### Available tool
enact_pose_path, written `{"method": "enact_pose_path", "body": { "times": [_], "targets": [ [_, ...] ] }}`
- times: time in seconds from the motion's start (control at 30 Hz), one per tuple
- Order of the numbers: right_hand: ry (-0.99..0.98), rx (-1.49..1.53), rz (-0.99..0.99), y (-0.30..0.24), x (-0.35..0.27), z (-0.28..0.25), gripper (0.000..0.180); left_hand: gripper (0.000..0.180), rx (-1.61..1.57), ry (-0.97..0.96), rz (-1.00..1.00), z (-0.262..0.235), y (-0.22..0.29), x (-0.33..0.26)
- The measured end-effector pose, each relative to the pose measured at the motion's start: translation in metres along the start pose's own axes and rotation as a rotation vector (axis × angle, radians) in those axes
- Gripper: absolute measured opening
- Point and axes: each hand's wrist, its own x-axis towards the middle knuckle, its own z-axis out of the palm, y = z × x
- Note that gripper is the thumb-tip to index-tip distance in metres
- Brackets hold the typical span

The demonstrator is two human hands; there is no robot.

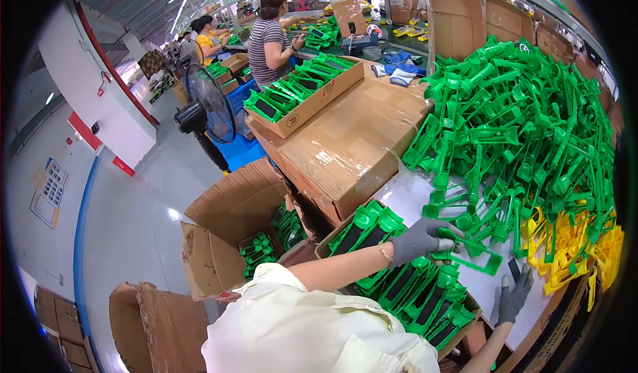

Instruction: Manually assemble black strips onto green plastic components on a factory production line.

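Note:
My left hand, in a grey glove, is closed on one end of a green plastic part. The part's flat end points right, over the white work surface. To the right and nearer, my gloved right hand pinches a small black strip that sticks up past the fingers. Under my left forearm stands a carton of green parts, several with black strips along them. Beyond my hands rises a large heap of loose green parts.
Yellow parts lie at the heap's near right. A taped carton carries a tray of green parts. Left of me are an open carton, another carton and a fan. A person in stripes works farther off.

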Motion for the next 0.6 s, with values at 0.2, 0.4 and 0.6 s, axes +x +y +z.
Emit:
{"method": "enact_pose_path", "body": {
  "times": [0.2, 0.4, 0.6],
  "targets": [
    [-0.05, -0.095, -0.116, 0.002, 0.002, 0.032, 0.055, 0.032, -0.01, 0.23, 0.014, -0.006, 0.007, -0.003],
    [0.076, 0.344, 0.236, 0.011, -0.005, 0.015, 0.049, 0.039, 0.041, 0.397, 0.021, -0.022, 0.001, -0.014],
    [-0.188, -0.06, 0.247, 0.032, 0.012, -0.009, 0.03, 0.034, -0.016, 0.335, -0.021, -0.024, -0.012, 0.006]
  ]
}}
